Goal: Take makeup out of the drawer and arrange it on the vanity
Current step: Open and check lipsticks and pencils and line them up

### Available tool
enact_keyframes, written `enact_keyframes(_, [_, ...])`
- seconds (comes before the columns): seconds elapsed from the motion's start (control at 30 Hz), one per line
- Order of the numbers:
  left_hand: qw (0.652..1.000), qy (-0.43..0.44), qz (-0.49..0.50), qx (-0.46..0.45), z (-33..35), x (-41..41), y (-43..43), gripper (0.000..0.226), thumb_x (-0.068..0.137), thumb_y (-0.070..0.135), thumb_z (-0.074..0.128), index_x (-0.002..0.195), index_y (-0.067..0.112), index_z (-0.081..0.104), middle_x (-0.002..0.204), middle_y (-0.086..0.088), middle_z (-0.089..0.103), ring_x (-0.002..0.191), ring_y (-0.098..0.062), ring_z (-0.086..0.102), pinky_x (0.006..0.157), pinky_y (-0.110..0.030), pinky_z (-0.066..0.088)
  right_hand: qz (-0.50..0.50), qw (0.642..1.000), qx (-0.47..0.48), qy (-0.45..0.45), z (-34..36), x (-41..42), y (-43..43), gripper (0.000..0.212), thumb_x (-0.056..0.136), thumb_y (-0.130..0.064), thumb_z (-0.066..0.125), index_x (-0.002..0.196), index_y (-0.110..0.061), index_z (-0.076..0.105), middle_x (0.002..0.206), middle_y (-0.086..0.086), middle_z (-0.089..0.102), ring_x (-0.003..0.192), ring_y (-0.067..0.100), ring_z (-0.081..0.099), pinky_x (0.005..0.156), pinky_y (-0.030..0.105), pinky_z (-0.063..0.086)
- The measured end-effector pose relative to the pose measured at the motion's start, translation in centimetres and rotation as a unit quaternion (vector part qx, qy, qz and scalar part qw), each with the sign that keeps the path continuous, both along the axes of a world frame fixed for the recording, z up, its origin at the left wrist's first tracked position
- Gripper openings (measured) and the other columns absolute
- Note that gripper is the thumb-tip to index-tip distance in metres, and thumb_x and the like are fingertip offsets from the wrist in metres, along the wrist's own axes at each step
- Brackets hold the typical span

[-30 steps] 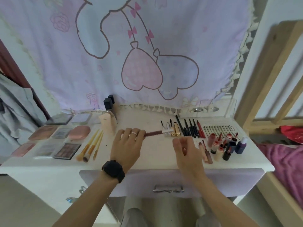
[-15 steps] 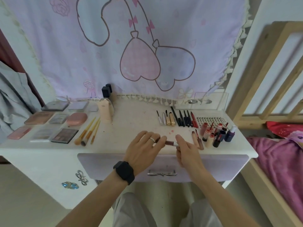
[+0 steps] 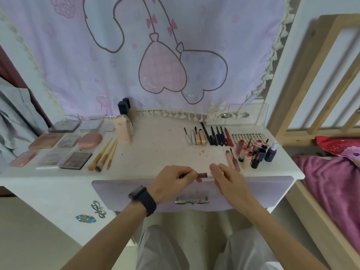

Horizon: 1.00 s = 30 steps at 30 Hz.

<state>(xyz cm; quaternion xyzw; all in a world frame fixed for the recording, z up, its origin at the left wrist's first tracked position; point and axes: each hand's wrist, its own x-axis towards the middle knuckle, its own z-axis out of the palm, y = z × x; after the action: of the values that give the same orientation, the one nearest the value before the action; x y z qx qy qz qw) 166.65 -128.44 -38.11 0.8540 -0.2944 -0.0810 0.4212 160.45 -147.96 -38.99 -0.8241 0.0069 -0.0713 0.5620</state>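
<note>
Far left end of the vanity (image 3: pixel 159 151), you had the flat palettes (image 3: pixel 46 141) laid out in rows. A dark eyeshadow palette (image 3: pixel 76 160) sat closest to the front edge, with a round pink compact (image 3: pixel 90 140) just behind it. Beside those, three orange-handled brushes (image 3: pixel 103 154) lay side by side, bristles toward the front edge. Behind them a peach bottle (image 3: pixel 122 131) stood upright, and two black-capped bottles (image 3: pixel 123 106) stood at the back edge against the curtain (image 3: pixel 194 36).

The middle of the front edge was where your hands were. Your left hand (image 3: pixel 173 184), the one with the black watch (image 3: pixel 143 199), had its fingers curled in and pinched the dark red end of a lip gloss tube (image 3: pixel 202 175). Your right hand (image 3: pixel 228 180) had the pale end nipped between thumb and fingertips, the rest loosely bent and a bit blurry. The tube was held level right over the front edge, just above the lilac drawer front (image 3: pixel 263 191) and its bow handle (image 3: pixel 191 201).

Further right, a row of pencils and mascaras (image 3: pixel 208 136) lay lined up parallel near the back edge, with a studded sheet (image 3: pixel 247 136) beside it. Two slim tubes (image 3: pixel 232 158) lay flat near your right fingertips. A cluster of lip tints (image 3: pixel 251 154) stood at the right end, and a dark blue spray bottle (image 3: pixel 271 152) stood by the right edge.
</note>
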Motion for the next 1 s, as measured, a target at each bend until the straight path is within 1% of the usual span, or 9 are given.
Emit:
enact_keyframes(0.1, [0.999, -0.015, 0.003, 0.041, -0.9, -0.2, 0.0, 0.027, 0.101, 0.038, 0.052, 0.101, 0.026, 0.076, 0.055, 0.013, 0.051, 0.051, -0.006, 0.038, 0.054, -0.024, 0.029, 0.036, 0.999, 0.002, 0.036, -1.1, -1.4, -1.2, 0.012, 0.098, -0.035, 0.060, 0.096, -0.025, 0.055, 0.078, -0.011, 0.061, 0.059, 0.009, 0.051, 0.057, 0.022, 0.044])
enact_keyframes(0.2, [0.999, -0.009, -0.003, 0.042, -1.2, -0.5, -0.3, 0.025, 0.101, 0.035, 0.053, 0.106, 0.024, 0.075, 0.063, 0.012, 0.057, 0.055, -0.006, 0.045, 0.055, -0.023, 0.034, 0.037, 0.996, 0.049, 0.072, -1.3, -2.1, -1.8, 0.029, 0.094, -0.027, 0.069, 0.117, -0.034, 0.054, 0.110, -0.012, 0.064, 0.072, 0.014, 0.065, 0.059, 0.022, 0.050])
enact_keyframes(0.37, [0.997, -0.030, -0.026, 0.059, -1.0, -1.1, -1.2, 0.022, 0.101, 0.032, 0.054, 0.108, 0.025, 0.074, 0.079, 0.014, 0.066, 0.069, -0.003, 0.055, 0.063, -0.019, 0.041, -0.016, 0.994, -0.013, 0.104, -0.2, -2.1, -1.6, 0.048, 0.097, -0.057, 0.043, 0.086, -0.017, 0.067, 0.061, -0.004, 0.066, 0.051, 0.006, 0.055, 0.055, 0.018, 0.045])
enact_keyframes(0.5, [0.996, -0.043, -0.020, 0.075, -1.0, -0.8, -1.2, 0.023, 0.101, 0.032, 0.054, 0.110, 0.025, 0.073, 0.094, 0.011, 0.072, 0.083, -0.005, 0.061, 0.074, -0.025, 0.046, 0.024, 0.997, -0.003, 0.071, -0.5, -2.2, -2.4, 0.002, 0.099, -0.028, 0.062, 0.099, -0.027, 0.064, 0.090, -0.013, 0.069, 0.075, 0.011, 0.064, 0.067, 0.024, 0.053])
enact_keyframes(0.6, [0.996, -0.043, -0.013, 0.076, -1.1, -0.8, -1.2, 0.023, 0.101, 0.033, 0.053, 0.111, 0.026, 0.073, 0.096, 0.012, 0.072, 0.085, -0.005, 0.061, 0.076, -0.026, 0.047, 0.030, 0.996, 0.035, 0.079, -0.3, -2.1, -2.6, 0.023, 0.093, -0.038, 0.069, 0.113, -0.037, 0.059, 0.108, -0.018, 0.066, 0.093, 0.006, 0.067, 0.075, 0.023, 0.055])
enact_keyframes(0.7, [0.996, -0.038, -0.016, 0.075, -0.9, -1.1, -1.3, 0.023, 0.101, 0.032, 0.054, 0.112, 0.025, 0.072, 0.096, 0.012, 0.071, 0.086, -0.005, 0.062, 0.079, -0.029, 0.050, 0.011, 0.994, 0.007, 0.110, 0.2, -2.2, -2.1, 0.039, 0.092, -0.060, 0.053, 0.105, -0.025, 0.064, 0.080, -0.005, 0.074, 0.066, 0.009, 0.069, 0.061, 0.021, 0.052])
enact_keyframes(0.8, [0.997, -0.026, -0.021, 0.070, -0.8, -1.2, -1.4, 0.021, 0.101, 0.032, 0.053, 0.108, 0.025, 0.072, 0.093, 0.010, 0.071, 0.084, -0.007, 0.062, 0.078, -0.031, 0.050, -0.009, 0.997, -0.003, 0.072, -0.3, -2.4, -2.1, 0.033, 0.098, -0.048, 0.053, 0.091, -0.019, 0.068, 0.067, -0.004, 0.069, 0.055, 0.012, 0.063, 0.059, 0.025, 0.052])
enact_keyframes(0.9, [0.999, -0.004, -0.005, 0.053, -1.1, -0.9, -1.4, 0.022, 0.102, 0.034, 0.051, 0.100, 0.029, 0.073, 0.083, 0.010, 0.070, 0.072, -0.006, 0.058, 0.066, -0.025, 0.044, -0.027, 0.999, 0.024, 0.019, -0.9, -2.6, -2.6, 0.003, 0.098, -0.024, 0.064, 0.099, -0.025, 0.067, 0.087, -0.008, 0.071, 0.071, 0.012, 0.069, 0.066, 0.026, 0.056])
enact_keyframes(1.0, [0.999, 0.004, 0.007, 0.053, -1.4, -0.6, -1.2, 0.024, 0.102, 0.035, 0.050, 0.097, 0.030, 0.073, 0.073, 0.004, 0.066, 0.059, -0.006, 0.048, 0.057, -0.021, 0.033, -0.037, 0.996, 0.077, 0.010, -1.1, -2.7, -2.9, 0.011, 0.095, -0.016, 0.068, 0.102, -0.024, 0.069, 0.101, -0.009, 0.071, 0.086, 0.016, 0.071, 0.074, 0.027, 0.058])
